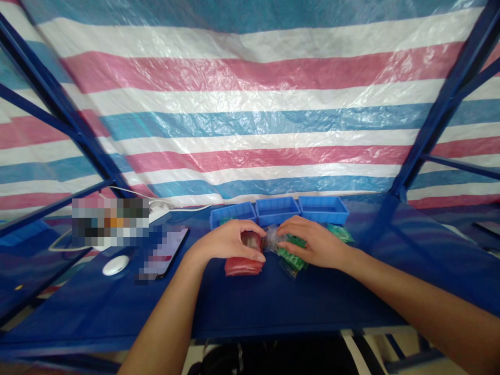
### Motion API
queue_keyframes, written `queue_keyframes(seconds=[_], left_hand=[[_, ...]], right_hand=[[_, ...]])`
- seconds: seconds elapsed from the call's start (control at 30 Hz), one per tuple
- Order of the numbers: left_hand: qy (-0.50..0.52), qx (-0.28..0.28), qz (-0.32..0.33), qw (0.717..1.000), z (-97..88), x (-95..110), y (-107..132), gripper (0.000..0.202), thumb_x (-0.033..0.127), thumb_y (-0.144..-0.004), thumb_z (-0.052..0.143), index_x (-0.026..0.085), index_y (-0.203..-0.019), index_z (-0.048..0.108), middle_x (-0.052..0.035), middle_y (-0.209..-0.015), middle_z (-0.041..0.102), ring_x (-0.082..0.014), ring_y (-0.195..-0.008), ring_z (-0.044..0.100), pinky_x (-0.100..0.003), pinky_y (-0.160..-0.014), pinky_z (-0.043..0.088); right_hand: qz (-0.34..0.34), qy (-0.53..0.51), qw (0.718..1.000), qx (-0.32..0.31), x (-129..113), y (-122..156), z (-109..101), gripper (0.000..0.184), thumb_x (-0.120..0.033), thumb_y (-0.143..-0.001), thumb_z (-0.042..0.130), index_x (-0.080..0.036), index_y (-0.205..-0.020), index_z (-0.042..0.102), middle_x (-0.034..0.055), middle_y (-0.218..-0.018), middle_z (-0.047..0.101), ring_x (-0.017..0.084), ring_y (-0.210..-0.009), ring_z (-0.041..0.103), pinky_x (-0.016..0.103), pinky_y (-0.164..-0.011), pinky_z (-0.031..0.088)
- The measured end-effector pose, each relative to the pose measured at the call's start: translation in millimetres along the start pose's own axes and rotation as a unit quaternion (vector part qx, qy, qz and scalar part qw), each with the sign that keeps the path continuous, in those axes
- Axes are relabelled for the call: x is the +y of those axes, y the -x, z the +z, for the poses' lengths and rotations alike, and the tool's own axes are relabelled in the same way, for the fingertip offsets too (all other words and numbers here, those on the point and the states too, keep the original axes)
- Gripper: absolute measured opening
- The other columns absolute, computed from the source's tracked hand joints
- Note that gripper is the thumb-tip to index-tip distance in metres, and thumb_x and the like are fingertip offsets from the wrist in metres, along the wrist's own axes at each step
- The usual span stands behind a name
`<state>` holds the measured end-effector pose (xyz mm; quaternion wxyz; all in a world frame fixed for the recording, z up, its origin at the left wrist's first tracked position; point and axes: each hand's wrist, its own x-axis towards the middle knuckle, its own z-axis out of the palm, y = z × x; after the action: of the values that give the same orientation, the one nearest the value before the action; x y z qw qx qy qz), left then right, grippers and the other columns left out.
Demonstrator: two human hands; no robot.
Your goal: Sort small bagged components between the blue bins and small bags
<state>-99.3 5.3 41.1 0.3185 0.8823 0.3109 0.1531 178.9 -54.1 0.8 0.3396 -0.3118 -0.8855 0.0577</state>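
Observation:
My left hand (pixel 230 240) rests on top of a stack of red packets (pixel 242 265) on the blue table (pixel 273 302), fingers curled round the stack's top edge. My right hand (pixel 312 240) lies over a pile of green packets in clear bags (pixel 292 258), fingers bent and pinching a clear bag (pixel 272 240) between the two hands. More green packets (pixel 340 233) peek out beyond my right hand.
Three blue plastic trays (pixel 277 209) stand in a row behind my hands. A phone (pixel 166 250), a white round object (pixel 115 264) and white cables (pixel 164 208) lie at the left. Blue frame posts (pixel 441 109) and a striped tarp (pixel 250 104) enclose the table.

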Motion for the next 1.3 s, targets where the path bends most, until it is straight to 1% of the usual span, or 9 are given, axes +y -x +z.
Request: queue_keyframes(seconds=[0.13,0.47,0.63,0.77,0.93,1.07,1.17,1.23,1.3], left_hand=[[0.015,-0.003,-0.004,1.0,-3.5,1.4,1.5,0.057,0.047,-0.066,0.09,0.022,-0.116,0.078,-0.0073,-0.111,0.077,-0.024,-0.094,0.073,-0.029,-0.084,0.056],[0.028,0.062,0.031,0.997,-6.6,1.9,-1.1,0.043,0.042,-0.077,0.084,0.021,-0.115,0.079,-0.0099,-0.119,0.076,-0.0263,-0.11,0.071,-0.038,-0.104,0.053],[0.069,0.081,0.043,0.993,-1.8,0.8,-4.5,0.044,0.036,-0.079,0.082,0.02,-0.12,0.076,-0.0106,-0.124,0.074,-0.0266,-0.117,0.069,-0.041,-0.11,0.051],[0.115,0.084,0.049,0.989,10.4,2.7,-9.3,0.056,0.036,-0.077,0.085,0.02,-0.129,0.07,-0.0123,-0.129,0.072,-0.0275,-0.121,0.068,-0.043,-0.11,0.051],[0.169,0.077,0.059,0.981,21.3,16.3,-12.6,0.082,0.031,-0.073,0.089,0.026,-0.148,0.054,-0.0135,-0.143,0.063,-0.0273,-0.121,0.068,-0.045,-0.109,0.053],[0.21,0.05,0.039,0.976,24.7,23.6,-11.8,0.095,0.031,-0.075,0.088,0.029,-0.157,0.041,-0.0148,-0.143,0.062,-0.0303,-0.127,0.066,-0.047,-0.108,0.054],[0.246,0.017,0.032,0.969,28.6,21.2,-12.0,0.096,0.034,-0.078,0.086,0.029,-0.16,0.036,-0.0133,-0.13,0.07,-0.029,-0.12,0.069,-0.048,-0.107,0.055],[0.259,0.01,0.035,0.965,30.5,18.5,-12.6,0.092,0.035,-0.079,0.085,0.028,-0.158,0.038,-0.0126,-0.127,0.071,-0.0282,-0.119,0.07,-0.048,-0.108,0.054],[0.255,0.022,0.042,0.966,29.7,17.2,-13.0,0.08,0.037,-0.082,0.083,0.028,-0.153,0.047,-0.0128,-0.136,0.067,-0.0284,-0.126,0.066,-0.046,-0.112,0.051]], right_hand=[[0.006,0.005,1.0,0.003,1.3,0.6,0.6,0.023,-0.034,-0.101,0.062,-0.025,-0.121,0.068,0.0093,-0.114,0.073,0.027,-0.111,0.066,0.046,-0.099,0.055],[-0.002,0.008,1.0,0.002,-0.3,0.1,-0.9,0.024,-0.034,-0.101,0.061,-0.025,-0.123,0.067,0.0094,-0.113,0.073,0.028,-0.11,0.066,0.046,-0.097,0.056],[0.005,0.006,1.0,0.01,-3.2,-0.3,-2.6,0.026,-0.032,-0.101,0.061,-0.025,-0.126,0.065,0.0102,-0.116,0.072,0.029,-0.111,0.066,0.049,-0.099,0.056],[-0.002,-0.014,1.0,0.024,-6.1,0.2,-3.0,0.033,-0.029,-0.1,0.062,-0.027,-0.133,0.062,0.0117,-0.13,0.067,0.029,-0.123,0.063,0.05,-0.105,0.054],[-0.049,-0.011,0.998,0.04,-10.9,-2.4,-5.7,0.028,-0.021,-0.098,0.063,-0.029,-0.124,0.07,0.0113,-0.156,0.05,0.033,-0.146,0.045,0.058,-0.117,0.044],[-0.097,-0.011,0.995,0.016,-14.3,-6.0,-8.3,0.03,-0.02,-0.098,0.064,-0.032,-0.124,0.072,0.0066,-0.154,0.056,0.034,-0.15,0.039,0.064,-0.12,0.038],[-0.104,-0.028,0.994,-0.002,-13.8,-6.7,-7.3,0.041,-0.019,-0.099,0.061,-0.032,-0.138,0.065,0.006,-0.145,0.064,0.032,-0.15,0.042,0.061,-0.121,0.04],[-0.099,-0.034,0.995,-0.001,-11.3,-5.9,-5.1,0.046,-0.018,-0.1,0.059,-0.032,-0.144,0.059,0.0062,-0.14,0.068,0.03,-0.146,0.047,0.06,-0.12,0.041],[-0.088,-0.037,0.995,0.007,-7.5,-4.7,-2.6,0.045,-0.018,-0.101,0.057,-0.032,-0.143,0.06,0.0068,-0.137,0.069,0.03,-0.14,0.054,0.059,-0.119,0.043]])
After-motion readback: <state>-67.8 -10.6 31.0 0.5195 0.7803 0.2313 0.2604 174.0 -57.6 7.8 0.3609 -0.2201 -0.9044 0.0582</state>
